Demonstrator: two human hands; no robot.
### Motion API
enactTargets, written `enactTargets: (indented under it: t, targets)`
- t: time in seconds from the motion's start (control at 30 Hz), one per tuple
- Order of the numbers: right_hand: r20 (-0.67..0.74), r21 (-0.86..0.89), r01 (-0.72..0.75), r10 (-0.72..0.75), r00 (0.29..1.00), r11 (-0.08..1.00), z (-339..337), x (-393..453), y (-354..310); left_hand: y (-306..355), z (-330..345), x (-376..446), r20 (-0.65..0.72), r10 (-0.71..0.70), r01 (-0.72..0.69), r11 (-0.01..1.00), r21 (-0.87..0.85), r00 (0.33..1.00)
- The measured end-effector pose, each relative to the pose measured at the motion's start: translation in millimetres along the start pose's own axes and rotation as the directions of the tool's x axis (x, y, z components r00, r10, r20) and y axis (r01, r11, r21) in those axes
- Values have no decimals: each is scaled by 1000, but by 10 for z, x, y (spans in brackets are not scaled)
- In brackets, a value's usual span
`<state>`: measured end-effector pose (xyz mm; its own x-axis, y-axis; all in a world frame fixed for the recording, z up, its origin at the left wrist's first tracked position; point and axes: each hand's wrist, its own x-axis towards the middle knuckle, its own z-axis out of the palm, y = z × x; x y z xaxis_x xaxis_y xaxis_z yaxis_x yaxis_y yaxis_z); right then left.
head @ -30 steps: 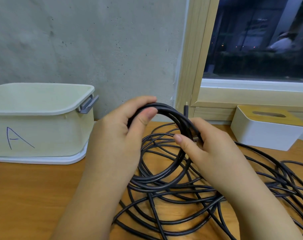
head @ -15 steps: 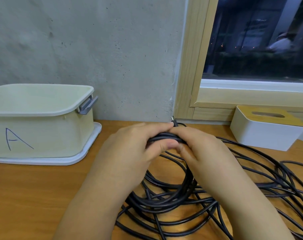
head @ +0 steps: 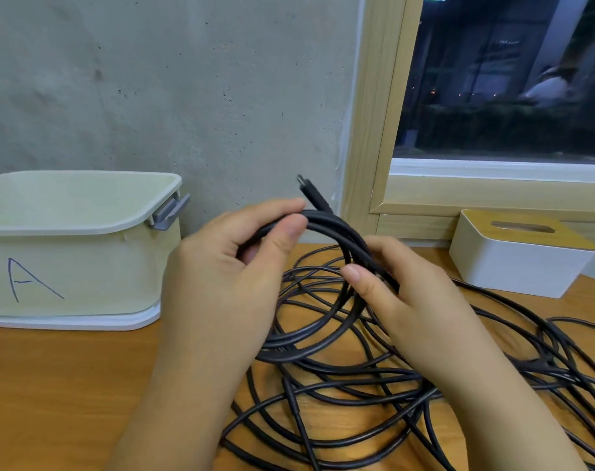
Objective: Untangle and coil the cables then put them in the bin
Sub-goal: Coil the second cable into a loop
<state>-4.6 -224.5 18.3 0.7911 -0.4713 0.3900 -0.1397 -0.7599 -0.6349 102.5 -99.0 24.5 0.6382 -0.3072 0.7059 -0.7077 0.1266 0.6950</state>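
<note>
The left hand (head: 228, 266) grips the top of a black cable coil (head: 323, 321), thumb pressed over the strands, with the plug end (head: 311, 193) sticking up past the fingers. The right hand (head: 408, 294) pinches the coil's right side. Beneath them, loose tangled cables (head: 408, 402) sprawl across the wooden counter (head: 51, 385). The cream bin (head: 85, 253), marked A, sits at the left; a white tissue box (head: 520, 256) stands at the right
</note>
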Motion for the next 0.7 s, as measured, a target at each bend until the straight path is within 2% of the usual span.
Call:
enactTargets:
  t: [0.13,0.33,0.47,0.63,0.7]
  targets:
    - [45,11,-41,41,998,999,10,-2,-35,-9,-8,23,-60,-64,62,997,-35,996]
    - [-10,-82,-26,25,1000,996,30,17,-15,-110,-3,30,29,-109,102,980,171,994]
    - [13,-165,2,0,1000,986,3,5,-29,-198,39,0,109,-14,-42,869,493,994]
    - [84,-291,60,-37,996,955,10,6,-98,-169,112,-31,254,121,-244,810,534,960]
    - [84,-299,96,-73,994,949,22,2,-126,-185,122,-40,336,122,-292,802,521,934]
